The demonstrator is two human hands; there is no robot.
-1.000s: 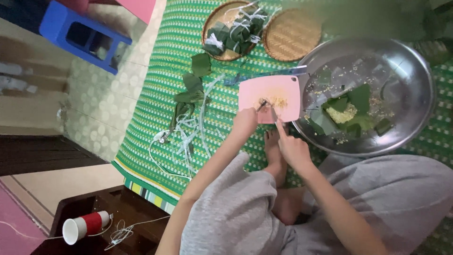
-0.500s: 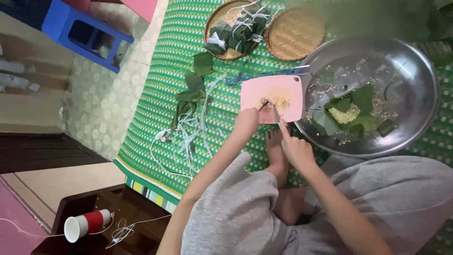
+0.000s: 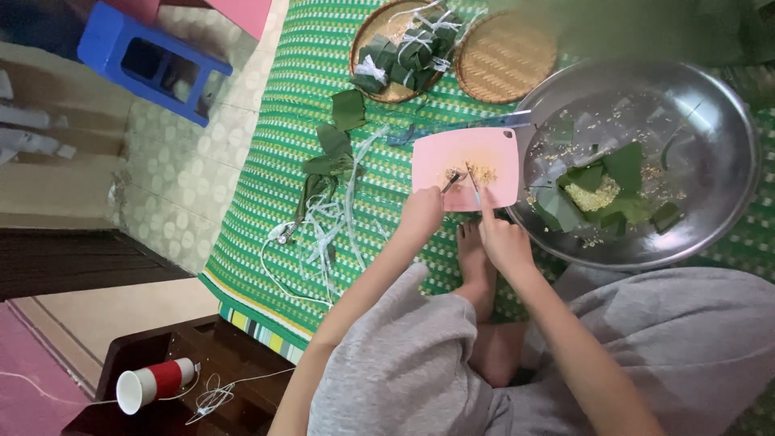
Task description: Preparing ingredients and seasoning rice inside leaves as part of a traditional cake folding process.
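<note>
At the frame centre, the left hand point(image 3: 421, 216) grasps a small tool point(image 3: 450, 181) pointing up-right into the rice pile point(image 3: 478, 173) on the pink cutting board point(image 3: 468, 153). The right hand point(image 3: 502, 241), index finger extended, is equally near, just below the pile.

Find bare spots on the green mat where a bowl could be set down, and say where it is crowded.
Free: mat left of the leaves and strings. Crowded: around the pink board, both hands, metal basin and baskets.
</note>
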